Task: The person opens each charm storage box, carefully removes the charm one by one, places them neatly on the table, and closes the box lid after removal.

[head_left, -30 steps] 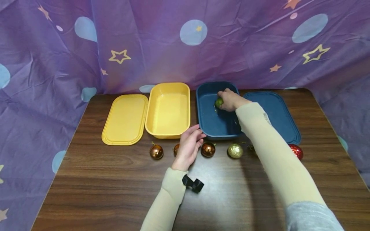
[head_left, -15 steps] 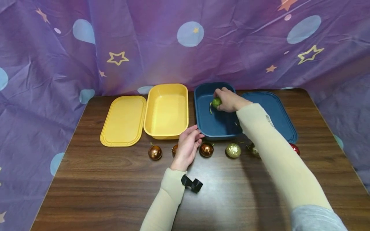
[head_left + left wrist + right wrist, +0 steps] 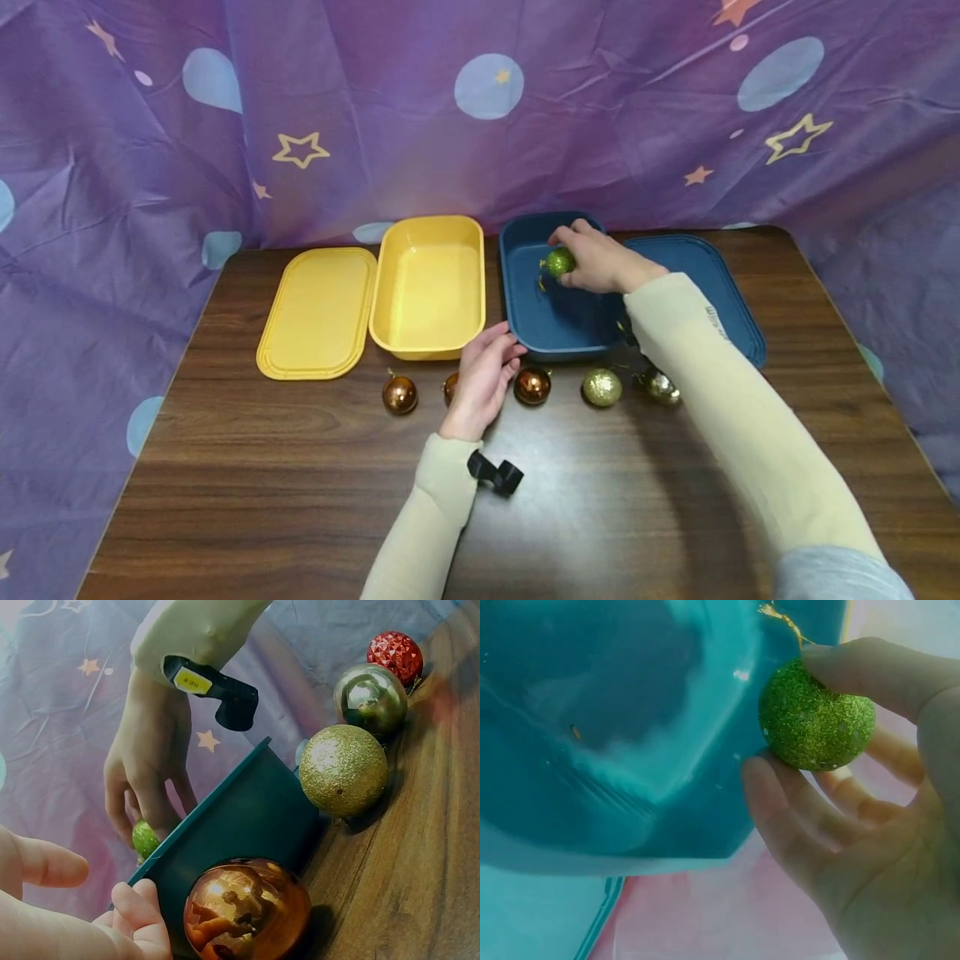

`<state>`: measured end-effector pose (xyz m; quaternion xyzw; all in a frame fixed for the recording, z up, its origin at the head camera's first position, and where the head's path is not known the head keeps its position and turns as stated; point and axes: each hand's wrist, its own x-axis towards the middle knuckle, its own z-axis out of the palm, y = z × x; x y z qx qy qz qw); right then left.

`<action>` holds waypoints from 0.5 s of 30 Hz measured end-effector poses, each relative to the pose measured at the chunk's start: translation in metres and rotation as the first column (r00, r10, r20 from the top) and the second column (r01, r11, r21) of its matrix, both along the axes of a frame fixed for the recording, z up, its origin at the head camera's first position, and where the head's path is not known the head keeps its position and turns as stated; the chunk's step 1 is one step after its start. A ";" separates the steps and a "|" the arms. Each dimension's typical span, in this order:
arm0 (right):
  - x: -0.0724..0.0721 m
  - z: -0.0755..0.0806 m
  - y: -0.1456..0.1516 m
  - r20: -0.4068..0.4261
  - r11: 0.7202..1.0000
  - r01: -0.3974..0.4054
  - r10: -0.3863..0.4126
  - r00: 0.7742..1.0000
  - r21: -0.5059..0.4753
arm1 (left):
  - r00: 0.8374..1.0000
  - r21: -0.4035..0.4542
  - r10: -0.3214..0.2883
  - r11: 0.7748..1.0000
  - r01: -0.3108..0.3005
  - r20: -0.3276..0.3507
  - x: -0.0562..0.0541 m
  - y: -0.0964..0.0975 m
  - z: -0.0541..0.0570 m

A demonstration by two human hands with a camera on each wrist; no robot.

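My right hand (image 3: pixel 600 260) pinches a green glitter Christmas bauble (image 3: pixel 817 716) between thumb and fingertips, over the inside of the blue container (image 3: pixel 513 325). A gold cord (image 3: pixel 787 621) sticks out from the bauble's top. My left hand (image 3: pixel 483 371) is at the container's near left corner, fingertips at the outer wall and thumb held apart. Beside its fingers lies a shiny brown bauble (image 3: pixel 247 911); a second brown bauble (image 3: pixel 450 387) is partly hidden behind this hand.
A yellow container (image 3: pixel 431 292) and yellow lid (image 3: pixel 317 312) stand left; a blue lid (image 3: pixel 697 258) lies right. Along the front are another brown bauble (image 3: pixel 400 394), a gold glitter bauble (image 3: pixel 602 387), a shiny pale gold one (image 3: pixel 662 386) and a red one (image 3: pixel 395 658).
The green bauble shows more between the right fingers, which have opened out a little around it. The right forearm has shifted, uncovering the pale gold bauble and covering the red one. Left hand stays put.
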<state>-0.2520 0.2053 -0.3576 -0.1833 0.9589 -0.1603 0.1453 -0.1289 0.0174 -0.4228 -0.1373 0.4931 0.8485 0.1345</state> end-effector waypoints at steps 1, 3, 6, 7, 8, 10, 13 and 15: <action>0.001 0.001 0.000 -0.005 1.000 -0.002 0.002 1.000 -0.005 | 1.000 -0.001 0.002 1.000 -0.002 0.002 0.000 0.000 0.000; 0.003 0.002 0.000 -0.017 1.000 -0.005 0.005 1.000 -0.014 | 1.000 -0.004 0.004 1.000 -0.004 0.006 0.000 0.000 0.000; 0.008 0.005 0.001 -0.039 0.999 -0.009 0.007 0.999 -0.040 | 1.000 -0.008 0.003 1.000 -0.003 0.008 0.000 -0.001 0.002; 0.009 0.006 0.001 -0.047 0.999 -0.009 0.007 0.999 -0.050 | 1.000 -0.009 0.003 1.000 -0.003 0.011 0.000 0.000 0.002; 0.011 0.006 0.001 -0.053 0.998 -0.009 0.006 0.999 -0.059 | 1.000 -0.010 0.002 1.000 -0.002 0.009 0.000 0.000 0.002; 0.014 0.008 0.002 -0.069 0.996 -0.008 0.002 0.998 -0.083 | 1.000 -0.013 0.001 1.000 -0.001 0.010 0.000 0.000 0.003; 0.019 0.010 0.005 -0.092 0.993 -0.006 -0.005 0.996 -0.120 | 1.000 -0.014 0.000 1.000 0.000 0.009 0.000 0.000 0.002; 0.023 0.012 0.007 -0.104 0.989 0.002 -0.018 0.994 -0.146 | 1.000 -0.013 0.000 1.000 0.000 0.011 0.000 0.000 0.002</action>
